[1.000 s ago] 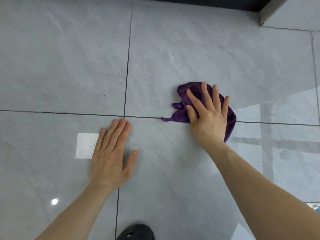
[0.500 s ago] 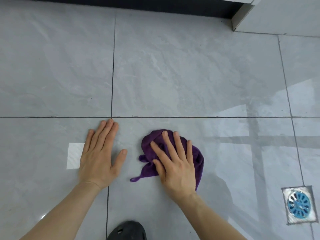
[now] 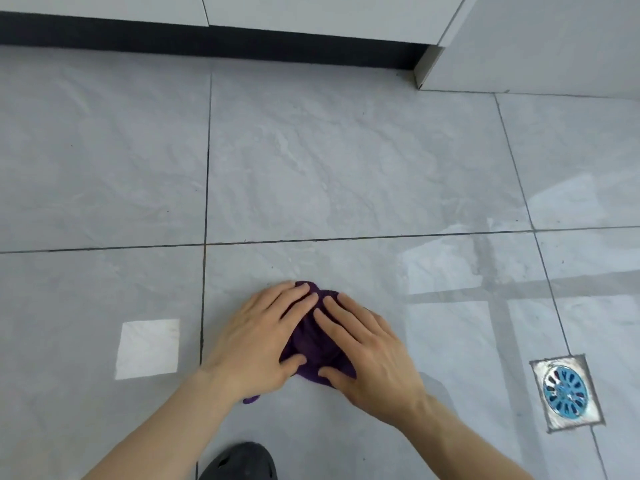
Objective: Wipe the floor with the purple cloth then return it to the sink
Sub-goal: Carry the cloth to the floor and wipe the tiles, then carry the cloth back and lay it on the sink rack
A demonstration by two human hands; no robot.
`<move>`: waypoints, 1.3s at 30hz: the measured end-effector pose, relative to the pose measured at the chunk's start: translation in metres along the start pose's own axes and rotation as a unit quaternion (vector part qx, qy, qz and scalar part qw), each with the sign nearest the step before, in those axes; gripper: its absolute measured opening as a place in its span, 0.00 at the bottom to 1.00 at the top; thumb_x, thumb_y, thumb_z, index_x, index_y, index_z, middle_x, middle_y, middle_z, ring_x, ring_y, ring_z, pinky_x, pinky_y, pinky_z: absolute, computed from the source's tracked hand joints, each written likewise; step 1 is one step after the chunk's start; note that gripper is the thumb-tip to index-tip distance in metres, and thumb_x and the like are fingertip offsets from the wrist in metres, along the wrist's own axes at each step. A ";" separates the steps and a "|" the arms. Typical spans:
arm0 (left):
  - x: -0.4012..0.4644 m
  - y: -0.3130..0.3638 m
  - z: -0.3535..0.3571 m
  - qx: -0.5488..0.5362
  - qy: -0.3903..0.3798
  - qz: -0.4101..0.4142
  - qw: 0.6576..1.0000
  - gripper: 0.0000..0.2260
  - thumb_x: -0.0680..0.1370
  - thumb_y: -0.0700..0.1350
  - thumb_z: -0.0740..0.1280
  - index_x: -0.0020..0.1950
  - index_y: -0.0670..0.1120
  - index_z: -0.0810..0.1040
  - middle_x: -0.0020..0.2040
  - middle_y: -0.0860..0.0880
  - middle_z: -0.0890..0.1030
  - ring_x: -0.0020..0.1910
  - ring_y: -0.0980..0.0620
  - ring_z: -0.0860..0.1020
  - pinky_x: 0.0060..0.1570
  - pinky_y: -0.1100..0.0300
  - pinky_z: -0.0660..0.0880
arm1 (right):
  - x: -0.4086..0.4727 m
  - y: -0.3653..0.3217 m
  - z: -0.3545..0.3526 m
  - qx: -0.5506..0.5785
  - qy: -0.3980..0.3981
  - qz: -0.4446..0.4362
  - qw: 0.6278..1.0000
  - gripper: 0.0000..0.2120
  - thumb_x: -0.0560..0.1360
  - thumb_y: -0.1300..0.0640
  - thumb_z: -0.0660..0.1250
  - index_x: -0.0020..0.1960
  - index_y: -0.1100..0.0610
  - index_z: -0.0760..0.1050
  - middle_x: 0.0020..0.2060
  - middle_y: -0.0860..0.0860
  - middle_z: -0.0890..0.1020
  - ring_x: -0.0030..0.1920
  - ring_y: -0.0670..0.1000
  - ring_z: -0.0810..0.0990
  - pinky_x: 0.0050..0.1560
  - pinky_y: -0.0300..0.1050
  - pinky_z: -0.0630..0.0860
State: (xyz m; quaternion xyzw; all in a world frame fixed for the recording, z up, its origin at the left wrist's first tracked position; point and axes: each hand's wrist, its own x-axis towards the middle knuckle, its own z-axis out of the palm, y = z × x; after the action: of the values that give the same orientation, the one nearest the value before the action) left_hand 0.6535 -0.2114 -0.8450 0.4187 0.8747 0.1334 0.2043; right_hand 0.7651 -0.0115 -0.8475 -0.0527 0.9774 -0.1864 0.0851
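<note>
The left hand [image 3: 258, 337] and the right hand [image 3: 369, 351] both lie flat with fingers extended and palms down, pressing on the bunched purple cloth [image 3: 311, 344], gripping nothing. The cloth sits crumpled between and under them on the glossy grey tiled floor [image 3: 346, 174], a small corner poking out below the left wrist. Both bare forearms reach in from the bottom edge, fingertips nearly meeting over the cloth.

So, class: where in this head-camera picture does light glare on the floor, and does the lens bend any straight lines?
Head view: a bright square patch glares left of the hands; window-like reflections sheen the tiles at right; the dark baseboard and grout lines bow slightly, wide-angle distortion.
</note>
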 end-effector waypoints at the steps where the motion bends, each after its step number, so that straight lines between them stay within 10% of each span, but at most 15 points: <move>1: -0.002 -0.001 0.002 0.022 0.001 0.005 1.000 0.40 0.71 0.63 0.68 0.80 0.52 0.62 0.80 0.54 0.64 0.80 0.52 0.60 0.79 0.55 0.57 | -0.001 0.002 0.000 -0.006 -0.007 0.001 1.000 0.38 0.72 0.44 0.73 0.78 0.50 0.65 0.78 0.46 0.68 0.79 0.51 0.63 0.74 0.50 0.69; 9: -0.038 0.002 0.016 0.069 0.036 0.010 0.997 0.35 0.60 0.36 0.81 0.66 0.46 0.80 0.62 0.49 0.83 0.57 0.48 0.83 0.48 0.55 0.83 | -0.004 0.000 0.003 0.018 0.030 -0.027 0.999 0.26 0.68 0.59 0.78 0.65 0.52 0.79 0.63 0.46 0.83 0.61 0.52 0.81 0.56 0.47 0.82; 15: -0.048 0.001 0.013 0.043 0.042 0.011 0.998 0.25 0.58 0.38 0.82 0.53 0.50 0.83 0.44 0.56 0.83 0.39 0.54 0.80 0.27 0.63 0.74 | -0.008 -0.007 0.001 0.025 -0.003 -0.040 0.999 0.28 0.65 0.70 0.70 0.61 0.51 0.77 0.53 0.45 0.84 0.48 0.52 0.81 0.45 0.45 0.82; 22: -0.053 0.007 -0.017 -0.075 -0.079 -0.057 0.992 0.13 0.71 0.53 0.67 0.54 0.60 0.70 0.45 0.61 0.77 0.42 0.58 0.75 0.40 0.63 0.70 | -0.003 -0.008 -0.025 0.036 -0.089 -0.043 0.994 0.21 0.61 0.64 0.70 0.53 0.49 0.78 0.41 0.45 0.82 0.39 0.51 0.78 0.39 0.39 0.70; 39: -0.018 0.086 -0.281 0.025 0.056 -0.117 0.991 0.13 0.73 0.45 0.71 0.53 0.53 0.72 0.44 0.51 0.76 0.44 0.48 0.70 0.44 0.58 0.64 | 0.036 -0.063 -0.278 0.044 0.044 0.080 0.995 0.16 0.66 0.69 0.67 0.50 0.55 0.79 0.40 0.49 0.84 0.44 0.57 0.75 0.48 0.52 0.75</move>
State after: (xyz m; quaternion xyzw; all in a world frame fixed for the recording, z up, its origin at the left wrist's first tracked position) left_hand 0.5900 -0.1906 -0.5584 0.3103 0.9309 0.1095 0.1586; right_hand 0.6822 0.0245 -0.5748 0.0374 0.9722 -0.2236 0.0591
